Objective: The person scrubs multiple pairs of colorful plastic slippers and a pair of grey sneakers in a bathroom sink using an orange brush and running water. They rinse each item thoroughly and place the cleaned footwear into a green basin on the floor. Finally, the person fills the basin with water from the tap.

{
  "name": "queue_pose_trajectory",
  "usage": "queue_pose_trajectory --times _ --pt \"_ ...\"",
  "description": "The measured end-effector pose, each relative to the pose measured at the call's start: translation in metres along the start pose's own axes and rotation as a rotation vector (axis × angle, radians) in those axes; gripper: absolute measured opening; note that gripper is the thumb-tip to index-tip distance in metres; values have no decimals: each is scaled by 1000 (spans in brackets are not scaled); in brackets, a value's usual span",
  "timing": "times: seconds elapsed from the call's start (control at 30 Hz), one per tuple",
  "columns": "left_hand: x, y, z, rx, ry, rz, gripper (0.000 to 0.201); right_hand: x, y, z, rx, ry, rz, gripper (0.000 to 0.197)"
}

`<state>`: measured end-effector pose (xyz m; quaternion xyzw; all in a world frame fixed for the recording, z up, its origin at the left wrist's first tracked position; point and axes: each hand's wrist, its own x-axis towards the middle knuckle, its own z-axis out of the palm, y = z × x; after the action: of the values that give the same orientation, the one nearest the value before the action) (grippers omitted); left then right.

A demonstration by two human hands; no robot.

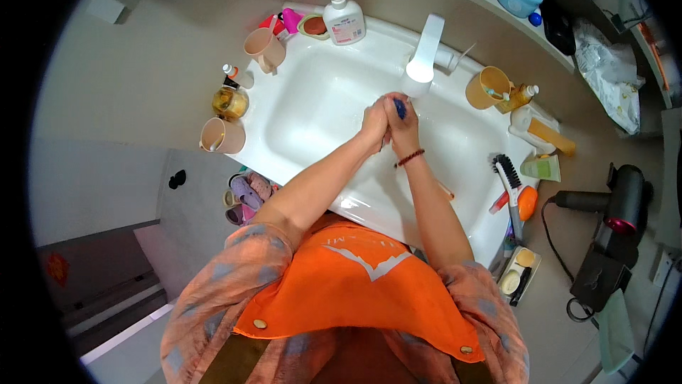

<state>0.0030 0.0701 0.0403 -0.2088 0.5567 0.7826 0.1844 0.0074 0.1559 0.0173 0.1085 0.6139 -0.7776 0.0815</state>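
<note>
Both of my hands meet over the white sink (312, 110), just below the spout of the white tap (426, 46). My right hand (405, 128), with a dark red bead bracelet (410, 157) on its wrist, is closed around a small dark blue thing (400, 108). Only a tuft-like bit of it shows between the fingers, so its kind is unclear. Pressed against the right hand, my left hand (374, 127) is closed too, its fingers mostly hidden. A thin brown stick end (446, 191) shows beside my right forearm.
A white soap pump bottle (345, 20) stands at the back rim. Cups, including a pink mug (264, 50) and a yellow cup (488, 88), line both sides. A black-bristled brush (508, 178) lies on the right rim. Farther right hangs a dark hair dryer (618, 203) with its cord.
</note>
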Motion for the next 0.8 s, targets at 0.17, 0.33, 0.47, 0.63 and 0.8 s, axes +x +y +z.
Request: queue_pose_trajectory --times 0.17,0.33,0.47,0.63,0.8 --pt "0 10 0 179 94 40 45 10 -28 4 -925 274 -649 43" --pt "1 11 4 451 93 224 50 18 -38 -7 -1255 238 -574 52" --pt "17 -3 -7 599 101 433 51 13 -47 -9 -1090 153 -396 44" --pt "-3 23 -6 939 -33 394 53 30 -32 -24 -405 53 52 38" --pt "-17 53 -23 685 -283 55 44 25 -30 -56 187 -172 314 56"
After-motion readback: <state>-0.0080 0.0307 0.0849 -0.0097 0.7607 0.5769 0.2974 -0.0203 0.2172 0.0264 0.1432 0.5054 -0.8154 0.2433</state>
